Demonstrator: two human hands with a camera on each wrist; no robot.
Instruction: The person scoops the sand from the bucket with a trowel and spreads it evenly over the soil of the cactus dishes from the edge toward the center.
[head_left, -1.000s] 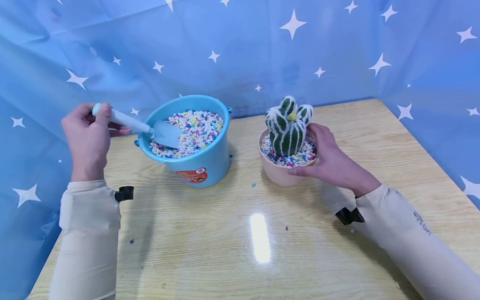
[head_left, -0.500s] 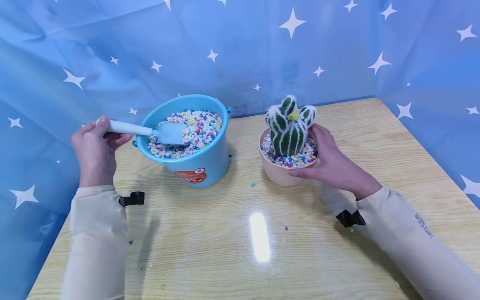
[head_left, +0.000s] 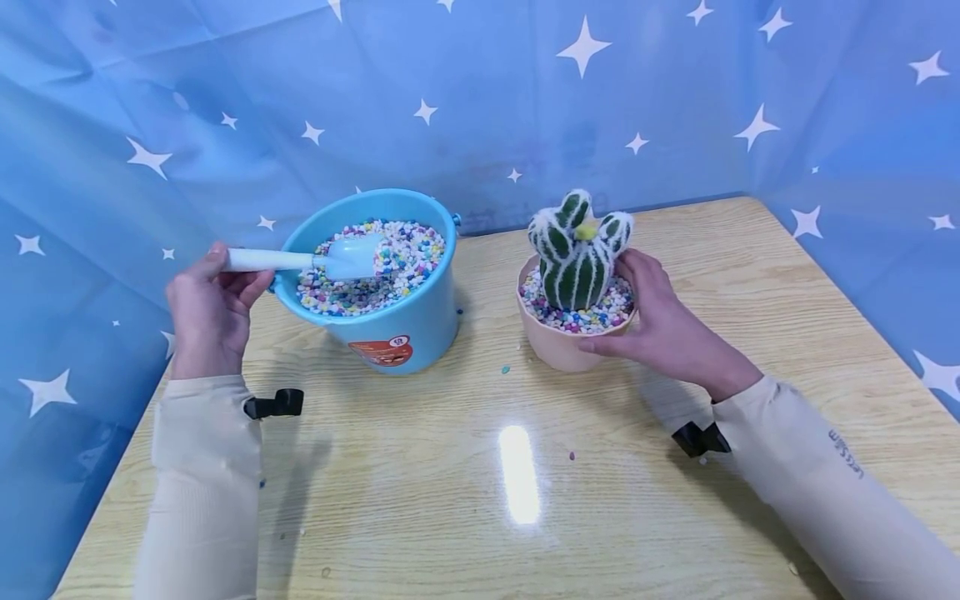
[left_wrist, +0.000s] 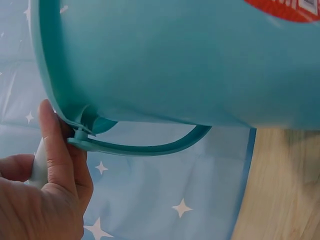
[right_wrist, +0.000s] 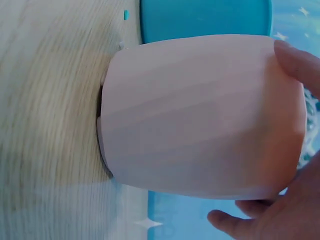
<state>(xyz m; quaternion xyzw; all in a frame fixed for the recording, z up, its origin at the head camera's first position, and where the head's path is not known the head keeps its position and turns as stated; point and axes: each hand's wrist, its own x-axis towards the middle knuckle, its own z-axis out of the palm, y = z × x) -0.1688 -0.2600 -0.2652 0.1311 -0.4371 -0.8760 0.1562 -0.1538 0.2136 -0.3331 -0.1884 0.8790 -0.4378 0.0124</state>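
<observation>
In the head view my left hand (head_left: pixel 210 312) holds a small shovel (head_left: pixel 270 260) by the end of its white handle. The shovel's pale blue blade lies level over the colored pebbles (head_left: pixel 408 258) inside a blue bucket (head_left: pixel 420 325), with some pebbles at its tip. The left wrist view shows my left fingers (left_wrist: pixel 60 160) beside the bucket's rim and its hanging handle (left_wrist: pixel 155 149). My right hand (head_left: pixel 667 329) grips the rim of a pink pot (head_left: pixel 555 346), thumb in front. A green and white toy cactus (head_left: pixel 577 271) stands upright among pebbles in that pot.
Several loose pebbles are scattered on the wooden table (head_left: pixel 420 483). A blue curtain (head_left: pixel 495 100) with white stars hangs behind and along both sides. Black straps (head_left: pixel 277 403) sit at both wrists.
My left hand has moved right and lower, and the shovel has turned from sloping down into the pebbles to nearly level. My right hand, the pot and the cactus stay almost still.
</observation>
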